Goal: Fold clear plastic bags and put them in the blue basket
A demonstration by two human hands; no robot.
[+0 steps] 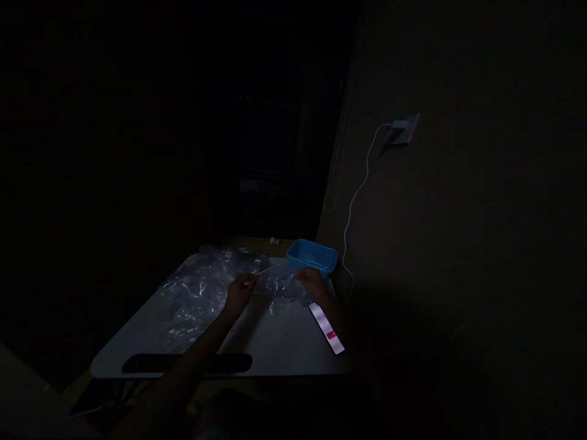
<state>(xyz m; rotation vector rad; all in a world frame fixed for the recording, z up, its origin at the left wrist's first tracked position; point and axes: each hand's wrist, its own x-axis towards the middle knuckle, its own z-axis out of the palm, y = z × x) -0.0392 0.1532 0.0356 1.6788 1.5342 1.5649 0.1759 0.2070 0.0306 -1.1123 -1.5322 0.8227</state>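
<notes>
The scene is very dark. My left hand [239, 293] is closed in a pinch on a thin pale stick-like item [265, 269] that points up and to the right. My right hand [312, 283] rests with fingers curled on a crumpled clear plastic bag [284, 287], just in front of a blue plastic tray [312, 256]. Both hands are above a small white table [275, 342].
More crumpled clear plastic [197, 293] covers the table's left half. A white strip with a red mark [326, 327] lies at the right edge. A white cable [360, 189] hangs from a wall plug [403, 129] on the right wall. A small object [275, 241] sits behind the table.
</notes>
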